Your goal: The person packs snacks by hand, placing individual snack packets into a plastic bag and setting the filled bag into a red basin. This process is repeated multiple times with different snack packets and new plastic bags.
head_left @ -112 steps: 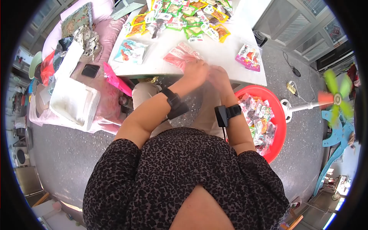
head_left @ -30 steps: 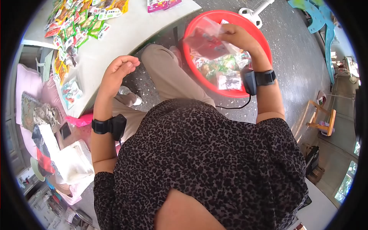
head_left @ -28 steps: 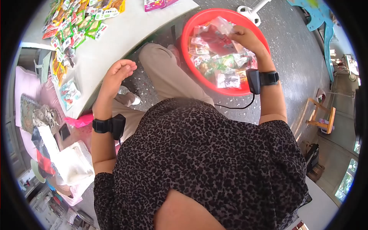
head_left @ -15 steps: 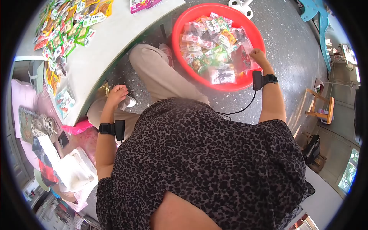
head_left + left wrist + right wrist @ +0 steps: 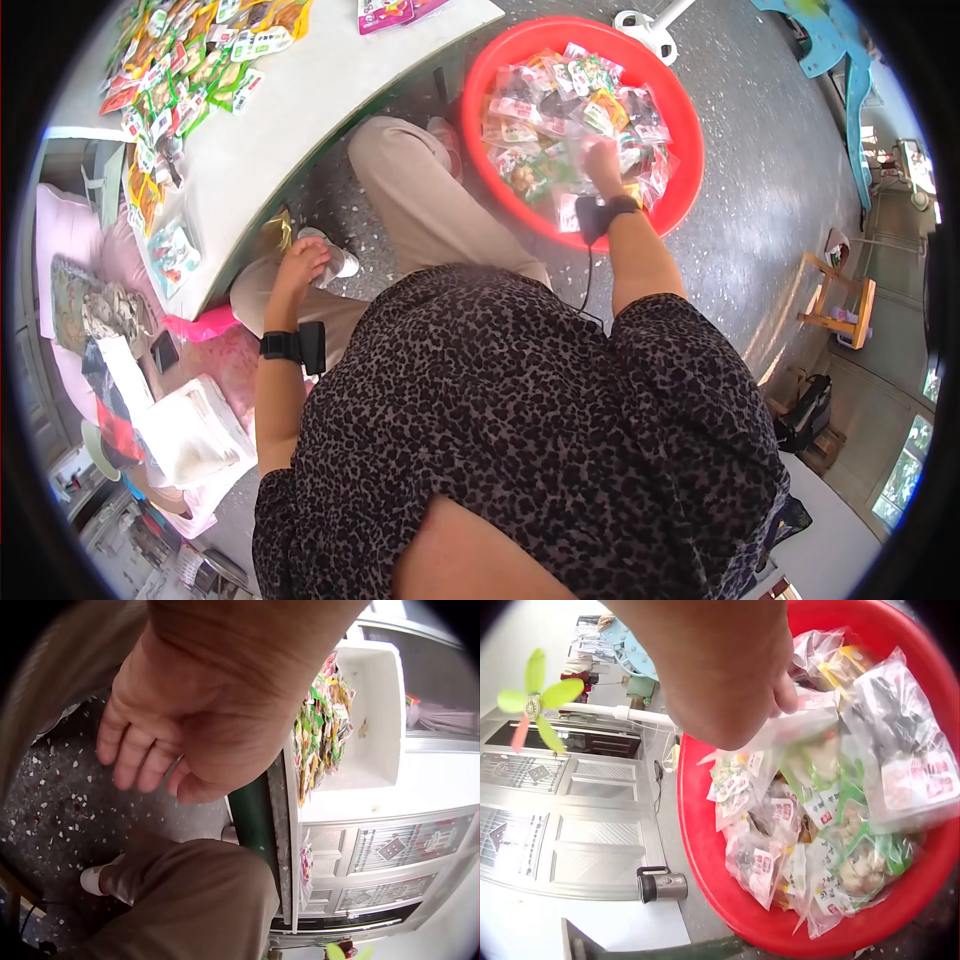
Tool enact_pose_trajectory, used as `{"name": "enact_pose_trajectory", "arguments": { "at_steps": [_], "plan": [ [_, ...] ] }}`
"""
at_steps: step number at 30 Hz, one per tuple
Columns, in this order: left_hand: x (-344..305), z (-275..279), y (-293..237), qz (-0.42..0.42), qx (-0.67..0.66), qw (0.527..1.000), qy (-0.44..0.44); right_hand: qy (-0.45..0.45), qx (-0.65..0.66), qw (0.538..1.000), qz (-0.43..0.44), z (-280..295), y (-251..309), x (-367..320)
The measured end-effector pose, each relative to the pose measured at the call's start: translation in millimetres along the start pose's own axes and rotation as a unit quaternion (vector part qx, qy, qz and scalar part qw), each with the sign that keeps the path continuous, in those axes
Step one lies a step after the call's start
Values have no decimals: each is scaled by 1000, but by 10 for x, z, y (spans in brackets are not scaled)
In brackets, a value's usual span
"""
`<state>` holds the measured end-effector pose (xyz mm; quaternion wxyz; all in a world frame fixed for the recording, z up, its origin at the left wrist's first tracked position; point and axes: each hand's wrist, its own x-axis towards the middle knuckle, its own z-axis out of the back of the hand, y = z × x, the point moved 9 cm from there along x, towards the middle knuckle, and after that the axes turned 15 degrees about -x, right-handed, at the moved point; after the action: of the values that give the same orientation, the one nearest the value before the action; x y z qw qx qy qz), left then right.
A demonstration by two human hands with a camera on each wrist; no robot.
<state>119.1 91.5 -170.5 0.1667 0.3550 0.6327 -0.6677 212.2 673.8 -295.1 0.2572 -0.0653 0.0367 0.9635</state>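
Note:
My right hand is over the red basin, blurred by motion. In the right wrist view, its curled fingers pinch the edge of a clear plastic bag; most of the fingers are hidden behind the wrist. Beneath it lie several clear bags of packaged snacks, among them a green-edged packet and a bag with dark contents. My left hand hangs by the left knee, below the table edge. Its fingers are loosely bent and hold nothing.
Colourful snack packets lie heaped on the white table. A blue-and-red bag lies at its near corner, a pink packet farther along. A fan's white base stands beyond the basin.
The right hand has gone from the table to the basin with a clear reddish bag, then across to the basin's middle. The left hand has left the table and dropped beside the knee.

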Motion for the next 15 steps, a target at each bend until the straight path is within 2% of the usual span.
{"name": "enact_pose_trajectory", "arguments": {
  "at_steps": [1,2,3,4,5,7,11,12,13,14,15],
  "plan": [
    [-27,19,-5,-1,-8,1000,-4,1,53,994,-96,-43,223,-22],
    [-58,44,-6,-3,-16,1000,-8,56,98,993,-36,-255,568,84],
    [-80,68,-11,-5,-26,1000,-13,-68,42,996,45,186,1005,-81],
    [-102,95,-14,-11,-33,999,-15,-62,60,990,110,86,1287,-29],
    [-129,136,-12,-17,-41,999,-19,-30,154,983,100,478,1540,-172],
    [-213,205,-36,-27,-54,998,-24,-20,238,959,150,676,1911,-127],
    [-386,402,-125,-67,-82,993,-50,-90,288,936,181,1548,2497,-171],
    [-428,486,-166,-87,-69,992,-61,-115,306,915,237,1731,2681,-184],
    [-477,577,-201,-104,-57,990,-75,-175,328,893,252,2012,2818,-310],
    [-534,671,-240,-133,-63,985,-86,-129,398,868,266,2046,2970,-317],
    [-604,761,-276,-160,-68,980,-98,-143,371,866,302,2176,3140,-396]
  ]
}}
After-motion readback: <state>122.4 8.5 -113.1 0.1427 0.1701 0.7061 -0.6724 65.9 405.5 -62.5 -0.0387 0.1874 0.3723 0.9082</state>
